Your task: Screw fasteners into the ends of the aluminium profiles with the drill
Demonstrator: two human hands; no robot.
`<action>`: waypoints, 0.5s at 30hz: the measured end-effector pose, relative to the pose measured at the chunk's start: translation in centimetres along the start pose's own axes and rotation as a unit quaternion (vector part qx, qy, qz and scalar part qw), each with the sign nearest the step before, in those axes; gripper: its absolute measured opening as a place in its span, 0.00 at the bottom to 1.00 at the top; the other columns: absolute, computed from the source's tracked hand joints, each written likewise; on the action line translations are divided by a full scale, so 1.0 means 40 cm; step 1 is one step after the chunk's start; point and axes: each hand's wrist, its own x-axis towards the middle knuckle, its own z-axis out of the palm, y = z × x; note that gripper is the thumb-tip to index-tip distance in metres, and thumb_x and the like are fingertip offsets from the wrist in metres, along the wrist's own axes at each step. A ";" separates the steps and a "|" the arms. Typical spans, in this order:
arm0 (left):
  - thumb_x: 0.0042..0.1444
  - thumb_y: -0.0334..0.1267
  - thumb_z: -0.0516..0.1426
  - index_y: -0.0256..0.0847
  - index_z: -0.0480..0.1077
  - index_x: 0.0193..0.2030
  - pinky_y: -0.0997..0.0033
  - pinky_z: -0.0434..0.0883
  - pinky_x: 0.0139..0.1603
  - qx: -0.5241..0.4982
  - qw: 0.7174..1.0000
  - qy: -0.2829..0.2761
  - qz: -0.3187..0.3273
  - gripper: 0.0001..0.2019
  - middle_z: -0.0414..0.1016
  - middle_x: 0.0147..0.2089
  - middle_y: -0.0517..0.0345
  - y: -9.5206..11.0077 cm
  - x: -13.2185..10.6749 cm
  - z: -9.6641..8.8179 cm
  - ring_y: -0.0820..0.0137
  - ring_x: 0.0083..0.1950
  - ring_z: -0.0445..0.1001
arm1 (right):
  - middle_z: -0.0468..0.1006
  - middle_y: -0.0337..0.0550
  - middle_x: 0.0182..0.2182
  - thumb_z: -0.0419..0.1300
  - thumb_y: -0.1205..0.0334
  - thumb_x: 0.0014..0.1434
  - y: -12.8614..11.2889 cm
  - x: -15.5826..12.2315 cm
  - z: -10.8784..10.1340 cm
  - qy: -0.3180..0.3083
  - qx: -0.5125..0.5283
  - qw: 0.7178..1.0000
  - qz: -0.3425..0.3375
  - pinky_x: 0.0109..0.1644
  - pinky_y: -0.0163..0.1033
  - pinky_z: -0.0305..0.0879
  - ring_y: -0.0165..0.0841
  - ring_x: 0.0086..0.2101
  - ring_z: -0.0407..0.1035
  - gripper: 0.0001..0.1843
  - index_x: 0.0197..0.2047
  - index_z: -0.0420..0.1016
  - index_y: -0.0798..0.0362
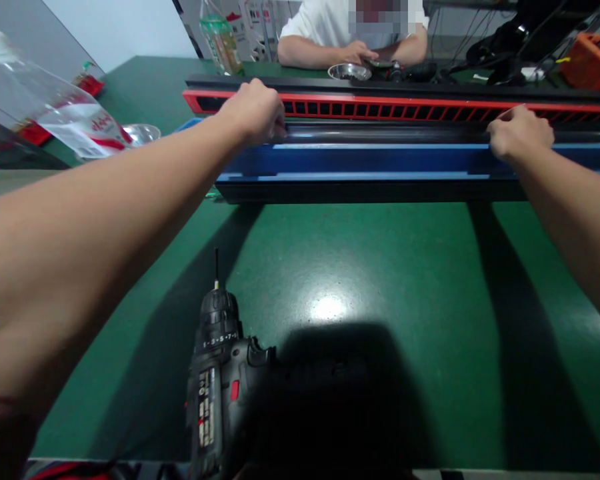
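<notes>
A long assembly lies across the far part of the green table. Its back part is a red slatted grille (380, 108) in a black frame, and a blue panel (370, 160) runs along its front. Between them lies a glossy black strip (380, 133). My left hand (257, 112) is closed at the strip near the assembly's left end, knuckles up. Farther right, my right hand (523, 135) has its fingers curled down on the same strip. Both sets of fingertips are partly hidden. A black cordless drill (215, 380) with a long bit rests nearer me, its handle in shadow.
A clear plastic bottle (75, 107) stands at left beside a metal bowl (143, 133). A green-labelled bottle (221, 40) stands behind the assembly. Across the table (355, 260) sits a person (320, 33) near another metal bowl (349, 72). An orange bin (593, 63) is at far right.
</notes>
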 end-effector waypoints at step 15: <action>0.64 0.52 0.42 0.39 0.72 0.54 0.54 0.59 0.61 0.057 0.994 -0.029 0.093 0.26 0.74 0.57 0.52 -0.011 -0.005 0.004 0.58 0.58 0.65 | 0.73 0.61 0.52 0.48 0.59 0.60 0.022 0.018 0.031 0.047 -0.026 0.997 -0.051 0.52 0.51 0.56 0.47 0.50 0.65 0.24 0.56 0.72 0.55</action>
